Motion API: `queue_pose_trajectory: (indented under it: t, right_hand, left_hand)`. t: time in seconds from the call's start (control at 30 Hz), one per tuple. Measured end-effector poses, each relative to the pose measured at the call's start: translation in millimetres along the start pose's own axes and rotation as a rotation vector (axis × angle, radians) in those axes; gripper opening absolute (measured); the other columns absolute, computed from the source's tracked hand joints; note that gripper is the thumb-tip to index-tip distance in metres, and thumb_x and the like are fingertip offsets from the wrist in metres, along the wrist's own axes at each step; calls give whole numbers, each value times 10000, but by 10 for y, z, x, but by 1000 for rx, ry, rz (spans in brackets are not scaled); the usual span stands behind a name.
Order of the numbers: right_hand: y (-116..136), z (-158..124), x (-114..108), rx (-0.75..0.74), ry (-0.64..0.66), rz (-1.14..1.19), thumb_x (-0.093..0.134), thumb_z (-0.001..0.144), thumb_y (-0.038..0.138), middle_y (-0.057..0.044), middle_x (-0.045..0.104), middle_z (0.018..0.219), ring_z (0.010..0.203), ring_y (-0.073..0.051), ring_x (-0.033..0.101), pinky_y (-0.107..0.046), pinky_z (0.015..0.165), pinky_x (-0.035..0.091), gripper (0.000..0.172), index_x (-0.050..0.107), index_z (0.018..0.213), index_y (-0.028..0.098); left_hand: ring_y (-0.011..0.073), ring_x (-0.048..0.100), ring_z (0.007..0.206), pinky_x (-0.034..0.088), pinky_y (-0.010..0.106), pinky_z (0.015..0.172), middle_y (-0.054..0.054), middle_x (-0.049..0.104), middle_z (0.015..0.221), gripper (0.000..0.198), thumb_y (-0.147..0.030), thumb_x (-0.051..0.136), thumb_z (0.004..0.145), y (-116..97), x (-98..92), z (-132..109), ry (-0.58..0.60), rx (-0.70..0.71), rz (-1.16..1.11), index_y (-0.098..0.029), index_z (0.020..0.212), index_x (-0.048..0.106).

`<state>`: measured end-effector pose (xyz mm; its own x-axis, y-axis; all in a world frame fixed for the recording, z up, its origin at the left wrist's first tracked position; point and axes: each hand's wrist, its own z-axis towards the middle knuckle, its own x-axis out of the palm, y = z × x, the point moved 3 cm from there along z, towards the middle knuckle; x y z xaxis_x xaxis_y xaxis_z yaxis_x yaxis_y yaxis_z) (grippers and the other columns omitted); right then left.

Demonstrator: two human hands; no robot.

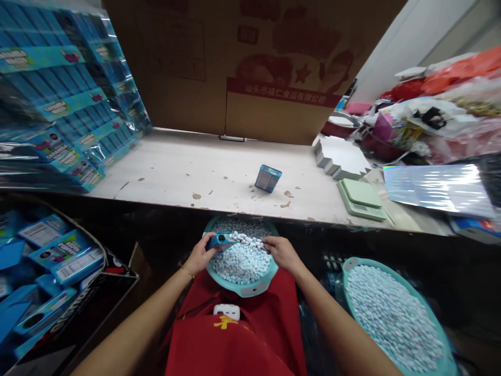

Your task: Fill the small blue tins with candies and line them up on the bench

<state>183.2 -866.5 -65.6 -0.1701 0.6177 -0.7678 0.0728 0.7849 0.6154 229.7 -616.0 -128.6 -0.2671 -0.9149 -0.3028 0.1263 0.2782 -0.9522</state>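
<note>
Over a pellet-filled basin (250, 287), left hand (199, 256) grips blue box (219, 240); right hand (279, 250) pinches pellets (250, 241).

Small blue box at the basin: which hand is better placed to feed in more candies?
Probably right hand: it touches the candies at the box mouth, while the left hand holds the box.

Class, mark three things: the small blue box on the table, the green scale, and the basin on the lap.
small blue box (268, 178), head view, front face.
green scale (360, 198), head view, top plate.
basin (250, 287), head view, near rim.
</note>
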Motion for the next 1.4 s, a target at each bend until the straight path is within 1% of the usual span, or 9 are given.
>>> queue_pose_trajectory:
  t: [0.27,0.47,0.57,0.67,0.83,0.97,1.07,1.2,1.4]
  right_hand:
    - [735,48,-232,47,165,-601,408,708,142,-93,649,878,826,-205,590,-266,662,412,291,656,844,209]
    - [1046,41,-234,-29,177,-688,400,722,122,-140,633,874,830,-227,590,-302,682,416,285,625,895,149]
    - [811,-78,-350,-12,148,-663,363,732,102,-94,626,933,858,-215,579,-302,686,405,322,606,912,212]
    - [288,-193,-369,102,116,-632,346,754,117,-56,618,958,866,-196,573,-282,676,393,338,585,943,263]
    - [-393,-138,246,229,65,-551,307,799,128,-69,620,908,792,-189,588,-274,637,386,322,588,920,226]
    - [-441,103,885,230,-15,-416,285,808,100,-58,610,988,872,-181,575,-259,688,389,388,571,1027,246]
    - [-494,238,1092,256,-104,-200,305,803,130,-46,619,1009,925,-215,565,-294,732,403,393,597,1030,267]
    - [-656,302,1094,183,-174,151,400,772,222,-54,644,976,947,-224,562,-304,778,419,301,662,919,218]
    - [-712,279,905,100,-162,265,431,725,240,-59,667,901,876,-202,584,-306,771,433,296,665,892,170]
  left_hand:
    - [203,488,927,353,328,870,44,532,976,328,-227,539,673,-81,151,20,25,108,82,-205,999,509]
    - [199,486,927,360,328,866,45,525,968,332,-207,551,664,-73,155,40,18,146,128,-204,994,516]
    - [197,494,925,365,324,865,41,534,979,341,-225,560,665,-18,97,42,-8,106,95,-202,1003,519]
    - [199,505,927,367,335,874,38,546,979,377,-273,573,671,100,47,44,-17,23,21,-198,1033,499]
    - [195,519,958,370,372,900,50,556,1020,453,-338,566,690,332,151,67,-19,-129,-144,-188,1097,435]
    - [188,508,1012,366,364,928,61,533,1094,474,-360,555,707,403,374,99,4,-196,-279,-192,1120,395]
    - [188,506,1023,363,365,938,64,533,1102,489,-360,562,705,394,455,110,28,-221,-336,-191,1128,384]
    - [187,508,1021,347,370,950,57,539,1097,488,-337,581,694,314,307,58,47,-188,-328,-192,1125,402]
    - [186,521,949,368,370,913,43,556,996,399,-300,591,688,162,-92,-75,4,-55,-175,-185,1049,464]
